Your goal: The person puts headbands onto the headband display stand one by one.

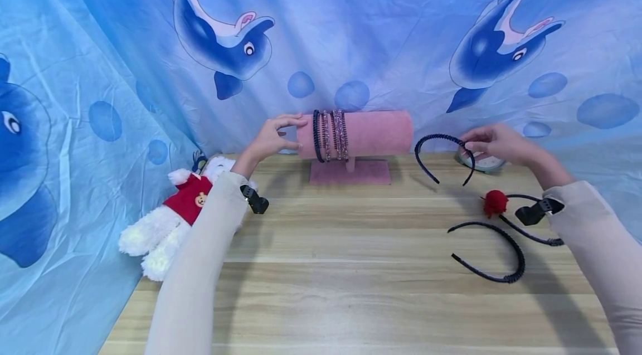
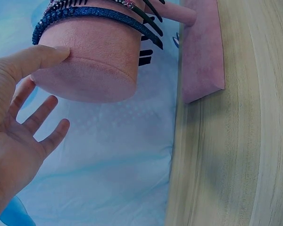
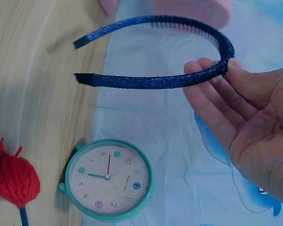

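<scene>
While a dark headband (image 3: 137, 82) sits pinched in the right hand (image 1: 495, 142), right of the pink stand (image 1: 378, 133), the left hand (image 1: 271, 136) grips the stand's left end. Carrying appears to be the step; the next move likely calls for a steady stand. Only the right wrist view shows the whole clock (image 3: 111, 181).

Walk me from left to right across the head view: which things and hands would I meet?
Plush bear → left hand → pink stand → held headband → right hand.
</scene>
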`<act>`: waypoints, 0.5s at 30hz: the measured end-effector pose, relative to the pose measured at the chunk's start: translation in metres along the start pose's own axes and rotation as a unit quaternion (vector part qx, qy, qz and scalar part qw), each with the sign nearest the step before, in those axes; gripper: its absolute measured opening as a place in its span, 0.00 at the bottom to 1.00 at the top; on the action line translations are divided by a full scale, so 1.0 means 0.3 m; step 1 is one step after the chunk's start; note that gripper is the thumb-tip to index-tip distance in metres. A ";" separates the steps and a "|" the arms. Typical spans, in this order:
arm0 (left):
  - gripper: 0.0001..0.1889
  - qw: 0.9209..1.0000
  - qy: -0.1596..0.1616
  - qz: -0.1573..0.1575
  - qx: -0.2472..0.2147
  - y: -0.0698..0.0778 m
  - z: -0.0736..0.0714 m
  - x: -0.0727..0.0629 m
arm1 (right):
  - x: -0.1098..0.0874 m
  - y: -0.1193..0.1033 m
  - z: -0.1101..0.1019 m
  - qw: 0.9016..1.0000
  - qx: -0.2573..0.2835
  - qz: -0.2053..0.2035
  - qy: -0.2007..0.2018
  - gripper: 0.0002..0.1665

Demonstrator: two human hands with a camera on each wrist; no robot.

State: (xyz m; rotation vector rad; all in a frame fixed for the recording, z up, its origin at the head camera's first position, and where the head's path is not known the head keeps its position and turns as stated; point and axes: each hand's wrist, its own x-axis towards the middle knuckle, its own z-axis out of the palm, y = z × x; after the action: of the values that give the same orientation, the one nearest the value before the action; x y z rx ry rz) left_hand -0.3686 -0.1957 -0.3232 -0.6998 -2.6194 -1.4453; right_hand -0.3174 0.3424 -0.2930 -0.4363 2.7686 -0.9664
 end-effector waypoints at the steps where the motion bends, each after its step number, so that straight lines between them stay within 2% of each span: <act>1: 0.35 1.000 0.000 0.001 0.000 0.000 0.000 -0.001 | 0.000 -0.003 -0.002 1.000 -0.002 0.002 0.008 0.24; 6: 0.35 1.000 0.002 0.006 0.000 0.008 -0.001 -0.007 | 0.010 -0.018 0.002 0.999 0.008 0.000 0.038 0.27; 15: 0.33 1.000 0.001 0.004 0.014 0.012 -0.004 -0.009 | 0.035 -0.039 0.039 0.989 0.112 -0.005 0.091 0.30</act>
State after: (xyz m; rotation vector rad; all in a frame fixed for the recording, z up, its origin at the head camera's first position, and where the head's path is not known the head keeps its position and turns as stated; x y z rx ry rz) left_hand -0.3650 -0.1959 -0.3206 -0.7057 -2.6273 -1.4029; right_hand -0.3217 0.3234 -0.2955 -0.3422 2.7698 -1.3657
